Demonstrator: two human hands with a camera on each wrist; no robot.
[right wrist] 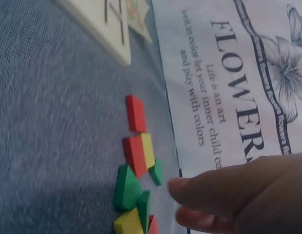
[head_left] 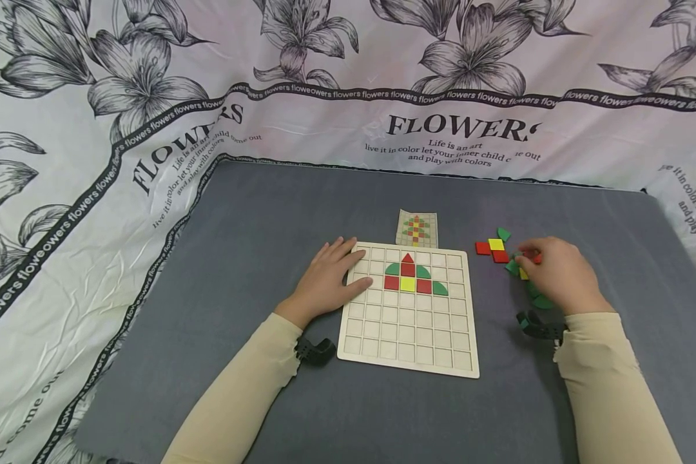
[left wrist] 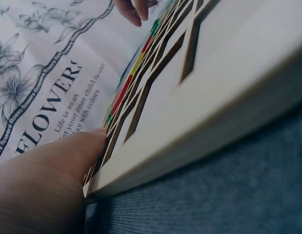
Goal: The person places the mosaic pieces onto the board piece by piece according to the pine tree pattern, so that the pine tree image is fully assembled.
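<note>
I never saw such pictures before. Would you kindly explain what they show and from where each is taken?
No machine here: only a person's left hand and right hand. The wide picture comes from a head camera, the others from one on each wrist. On the grey surface lie a grid board with coloured pieces, a card behind it and loose pieces to the right. The left hand rests on the board. The right hand is over the loose pieces; whether it pinches one is unclear.

Flat pale grid board point(head_left: 407, 332), partly filled with coloured tiles point(head_left: 408, 283), sits partly under the left fingers point(head_left: 354, 259), loose red/yellow/green pieces point(head_left: 501, 256) bunched right by the right fingers point(head_left: 532, 245).
</note>
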